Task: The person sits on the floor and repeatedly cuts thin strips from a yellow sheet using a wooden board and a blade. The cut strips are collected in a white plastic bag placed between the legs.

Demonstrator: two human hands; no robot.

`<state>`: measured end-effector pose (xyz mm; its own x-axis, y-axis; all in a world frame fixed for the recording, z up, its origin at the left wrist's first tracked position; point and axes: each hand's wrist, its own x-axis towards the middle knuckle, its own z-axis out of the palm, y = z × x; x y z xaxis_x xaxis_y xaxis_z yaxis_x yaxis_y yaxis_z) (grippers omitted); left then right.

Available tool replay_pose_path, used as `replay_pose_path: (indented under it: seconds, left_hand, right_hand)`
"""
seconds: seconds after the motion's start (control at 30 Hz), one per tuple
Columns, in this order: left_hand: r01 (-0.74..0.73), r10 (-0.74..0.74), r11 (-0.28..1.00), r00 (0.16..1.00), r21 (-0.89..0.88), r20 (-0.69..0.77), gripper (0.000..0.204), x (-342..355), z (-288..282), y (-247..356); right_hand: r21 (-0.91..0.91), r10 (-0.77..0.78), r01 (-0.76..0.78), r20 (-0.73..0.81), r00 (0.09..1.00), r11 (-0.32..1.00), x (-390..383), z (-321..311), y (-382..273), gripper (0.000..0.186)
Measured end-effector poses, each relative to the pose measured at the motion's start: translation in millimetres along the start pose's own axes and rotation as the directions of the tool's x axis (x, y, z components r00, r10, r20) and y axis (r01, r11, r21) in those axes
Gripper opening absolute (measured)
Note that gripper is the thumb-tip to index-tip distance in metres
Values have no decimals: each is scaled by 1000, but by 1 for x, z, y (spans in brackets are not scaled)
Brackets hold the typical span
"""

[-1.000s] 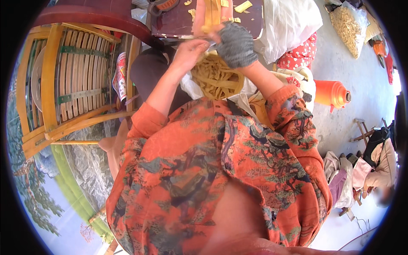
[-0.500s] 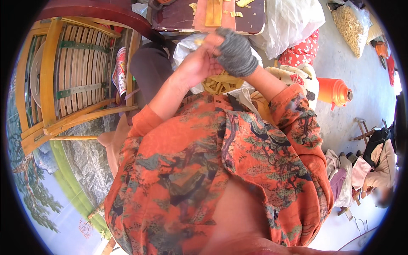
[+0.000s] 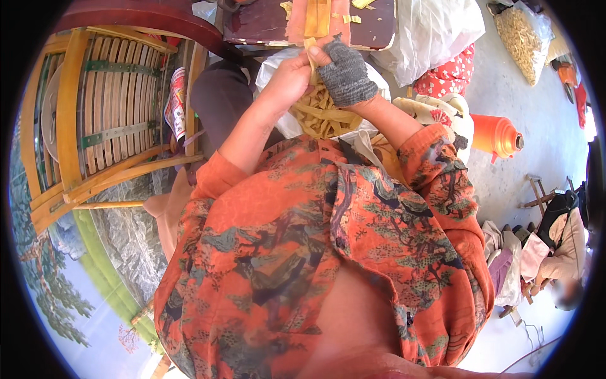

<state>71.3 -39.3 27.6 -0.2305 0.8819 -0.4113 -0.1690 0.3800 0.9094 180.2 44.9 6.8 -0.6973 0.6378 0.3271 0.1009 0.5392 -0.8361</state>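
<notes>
My bare left hand (image 3: 290, 77) pinches a flat, yellowish strip (image 3: 312, 60) between thumb and fingers. Close against it is my right hand (image 3: 345, 72), in a grey fingerless knit glove, its thumb and fingers closed on the same strip. The strip runs up toward a yellow wooden block (image 3: 317, 18) lying on a pink cloth (image 3: 297, 24) over a dark red board (image 3: 259, 25); whether it touches the block I cannot tell. Below both hands, a white plastic bag (image 3: 270, 68) in my lap holds a heap of similar tan strips (image 3: 323, 115). Small yellow scraps (image 3: 351, 19) lie on the board.
A slatted bamboo chair (image 3: 120, 101) stands at the left. To the right are a large white plastic bag (image 3: 435, 38), a red polka-dot bundle (image 3: 447, 74) and an orange thermos flask (image 3: 495, 135). Farther right, a clear sack of tan pieces (image 3: 521, 38) sits near a seated person (image 3: 562, 252).
My hands have drawn slightly apart and downward; the right has turned. The strip now shows between them and up toward the board, and more of the heap below is visible.
</notes>
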Motion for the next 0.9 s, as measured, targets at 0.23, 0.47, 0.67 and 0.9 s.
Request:
replay_pose_path:
  seconds: [0.23, 0.47, 0.67, 0.9]
  left_hand:
    - [-416, 733, 463, 676, 783, -74, 16, 0, -3, -10]
    - [-442, 581, 783, 771, 438, -260, 18, 6, -7, -6]
    - [-567, 810, 458, 584, 685, -58, 20, -2, -7, -6]
    - [-507, 632, 728, 757, 461, -166, 15, 9, -13, -13]
  right_hand:
    - [-282, -298, 277, -31, 954, 918, 12, 0, 10, 11]
    - [398, 208, -246, 136, 969, 884, 20, -7, 1, 17]
    - [583, 236, -810, 798, 555, -65, 17, -15, -1, 15]
    - [-386, -222, 308, 252, 942, 870, 6, -19, -15, 28]
